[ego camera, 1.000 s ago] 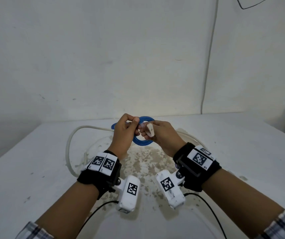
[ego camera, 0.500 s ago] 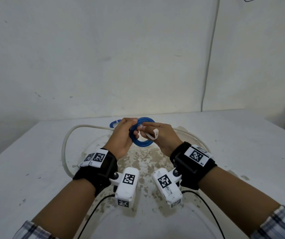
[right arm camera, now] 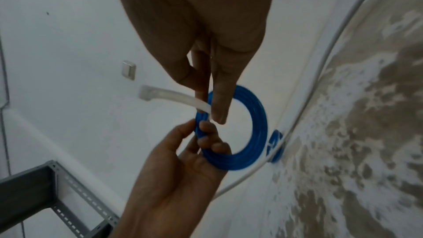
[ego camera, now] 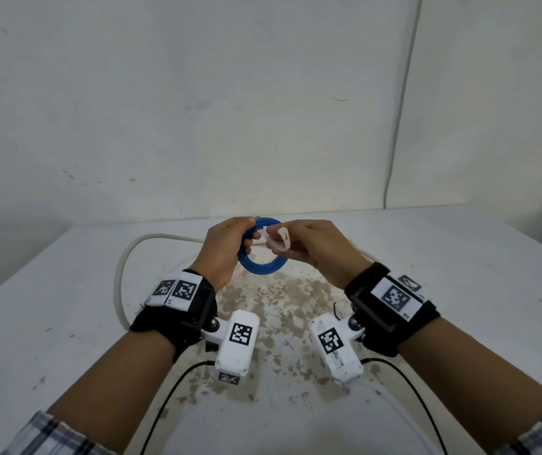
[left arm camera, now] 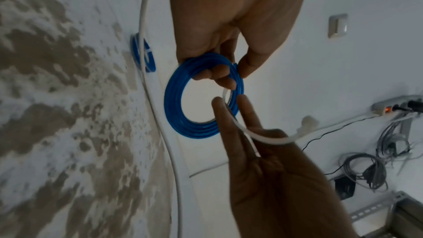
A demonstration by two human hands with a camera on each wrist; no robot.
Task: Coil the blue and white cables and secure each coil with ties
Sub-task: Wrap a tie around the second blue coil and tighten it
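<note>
My left hand (ego camera: pixel 230 251) grips a blue cable coil (ego camera: pixel 263 267) by its upper left edge, thumb and fingers pinching the ring (left arm camera: pixel 183 115) above the table. My right hand (ego camera: pixel 309 247) pinches a white translucent tie (ego camera: pixel 279 241) between its fingers, the tie's thin end reaching the coil's rim (right arm camera: pixel 256 115) beside my left fingers. The tie's head (right arm camera: pixel 146 93) curves away to the left in the right wrist view. A white cable (ego camera: pixel 120 277) lies loose on the table in a wide loop behind and left of my hands.
A second small blue coil (left arm camera: pixel 143 53) with a white tie lies on the table (ego camera: pixel 66 323) next to the white cable. The table's middle is stained brown. A wall stands close behind. A power strip (left arm camera: pixel 389 108) and grey cables lie off the table.
Both hands have lifted the blue coil slightly and drawn apart a little. The right hand's tie now points at the coil's rim instead of lying across the fingers.
</note>
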